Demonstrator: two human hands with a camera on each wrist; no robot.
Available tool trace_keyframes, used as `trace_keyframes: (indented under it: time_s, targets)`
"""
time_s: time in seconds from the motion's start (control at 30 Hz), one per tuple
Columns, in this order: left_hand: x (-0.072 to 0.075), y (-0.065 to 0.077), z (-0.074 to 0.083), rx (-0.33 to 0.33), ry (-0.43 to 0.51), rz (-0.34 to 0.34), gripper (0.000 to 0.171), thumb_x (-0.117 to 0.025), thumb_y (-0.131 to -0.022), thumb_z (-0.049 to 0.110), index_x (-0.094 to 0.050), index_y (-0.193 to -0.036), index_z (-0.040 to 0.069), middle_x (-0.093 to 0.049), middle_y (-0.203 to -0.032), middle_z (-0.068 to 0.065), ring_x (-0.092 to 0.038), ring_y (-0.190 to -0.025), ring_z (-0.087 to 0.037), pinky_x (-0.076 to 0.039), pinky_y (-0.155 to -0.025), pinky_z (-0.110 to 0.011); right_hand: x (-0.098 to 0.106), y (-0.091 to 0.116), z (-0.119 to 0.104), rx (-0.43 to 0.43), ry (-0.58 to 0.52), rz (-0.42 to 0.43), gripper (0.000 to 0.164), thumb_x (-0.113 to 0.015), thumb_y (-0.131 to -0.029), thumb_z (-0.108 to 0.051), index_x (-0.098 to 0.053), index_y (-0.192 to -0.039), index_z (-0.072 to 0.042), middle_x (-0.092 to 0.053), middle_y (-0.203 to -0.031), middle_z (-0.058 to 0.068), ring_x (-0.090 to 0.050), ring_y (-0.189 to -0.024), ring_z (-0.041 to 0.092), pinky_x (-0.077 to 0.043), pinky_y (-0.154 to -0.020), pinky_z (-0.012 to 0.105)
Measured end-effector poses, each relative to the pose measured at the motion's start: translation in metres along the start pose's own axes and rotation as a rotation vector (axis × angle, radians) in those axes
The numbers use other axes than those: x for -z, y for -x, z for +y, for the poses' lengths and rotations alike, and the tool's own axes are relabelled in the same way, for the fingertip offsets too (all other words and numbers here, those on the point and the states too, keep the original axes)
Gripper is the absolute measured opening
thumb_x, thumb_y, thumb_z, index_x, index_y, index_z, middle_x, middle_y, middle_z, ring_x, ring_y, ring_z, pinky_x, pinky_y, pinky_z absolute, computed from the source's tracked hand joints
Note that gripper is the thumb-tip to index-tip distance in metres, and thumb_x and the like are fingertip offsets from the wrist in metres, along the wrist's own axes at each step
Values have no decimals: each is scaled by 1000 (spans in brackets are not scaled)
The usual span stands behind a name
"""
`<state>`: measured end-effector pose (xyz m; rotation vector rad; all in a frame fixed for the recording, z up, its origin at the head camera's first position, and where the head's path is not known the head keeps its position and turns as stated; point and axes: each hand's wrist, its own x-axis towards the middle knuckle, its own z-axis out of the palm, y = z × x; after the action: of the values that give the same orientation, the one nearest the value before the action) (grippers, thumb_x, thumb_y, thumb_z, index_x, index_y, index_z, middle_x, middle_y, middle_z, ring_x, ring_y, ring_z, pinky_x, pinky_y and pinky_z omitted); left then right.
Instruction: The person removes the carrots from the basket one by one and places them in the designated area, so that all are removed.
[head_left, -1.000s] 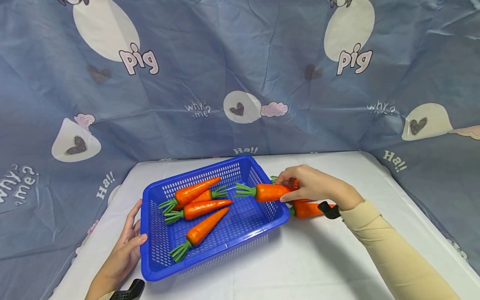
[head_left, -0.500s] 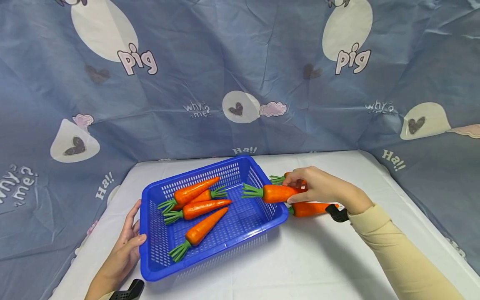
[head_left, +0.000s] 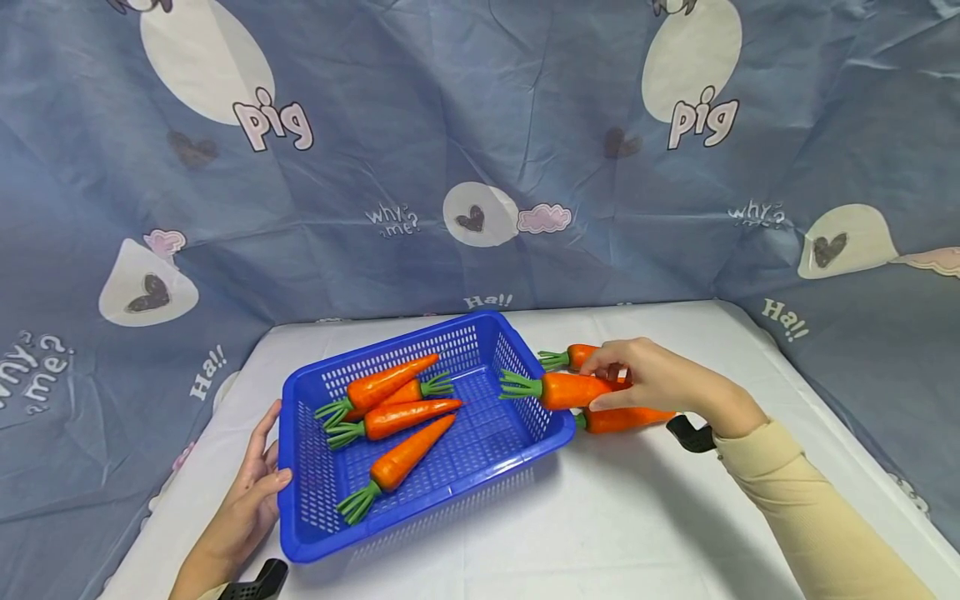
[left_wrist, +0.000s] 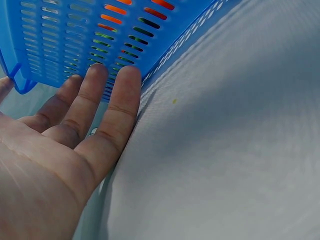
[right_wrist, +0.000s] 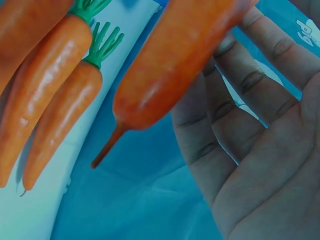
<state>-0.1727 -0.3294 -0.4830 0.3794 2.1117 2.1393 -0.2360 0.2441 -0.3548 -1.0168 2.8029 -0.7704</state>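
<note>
My right hand [head_left: 660, 379] pinches a carrot [head_left: 566, 391] between thumb and fingers, its green top pointing left over the basket's right rim. In the right wrist view, the tapered tip of this held carrot [right_wrist: 150, 85] hangs free of the palm. Below the hand, more carrots [head_left: 630, 419] lie on the table to the right of the basket, partly hidden. A blue basket [head_left: 442, 498] with several carrots [head_left: 408, 454] inside stands at an angle. Against its left side my left hand [head_left: 243, 508] rests, straight fingers [left_wrist: 125, 92] at the slotted wall and thumb by the rim.
A white cloth [head_left: 600, 533] covers the table. Behind it hangs a blue-grey printed curtain [head_left: 480, 150], which also runs down both sides. In the right wrist view, three other carrots [right_wrist: 65, 122] lie side by side at the left.
My right hand has moved right with the carrot, drawing it farther from the middle of the basket. The left hand and the basket have stayed put.
</note>
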Motion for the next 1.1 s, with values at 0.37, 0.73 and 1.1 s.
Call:
trace_keyframes:
  time_s: [0.37, 0.73, 1.1]
  targets:
    - [0, 0, 1, -12, 13, -17, 83, -41, -107, 9, 1, -171, 41, -47, -155, 14, -64, -129, -6, -62, -95, -34, 0, 20, 9, -11, -18, 51, 31, -90, -88, -34, -77, -112, -18, -66, -93, -10, -59, -85, 7, -53, -71, 25]
    - [-1, 0, 0, 11, 5, 8, 85, -43, -106, 10, 1, -171, 43, -46, -155, 15, -65, -128, -5, -63, -95, -32, -4, 38, 20, -59, 7, 93, 35, -92, -85, -32, -78, -115, -19, -67, -92, -14, -57, -83, 4, -53, -75, 29]
    - [-1, 0, 0, 0, -2, 2, 84, -42, -106, 11, 1, -171, 42, -46, -155, 15, -64, -129, -5, -62, -95, -32, -9, 56, 30, -43, -1, 141, 34, -92, -85, -28, -78, -114, -21, -74, -106, -12, -62, -90, 0, -56, -76, 25]
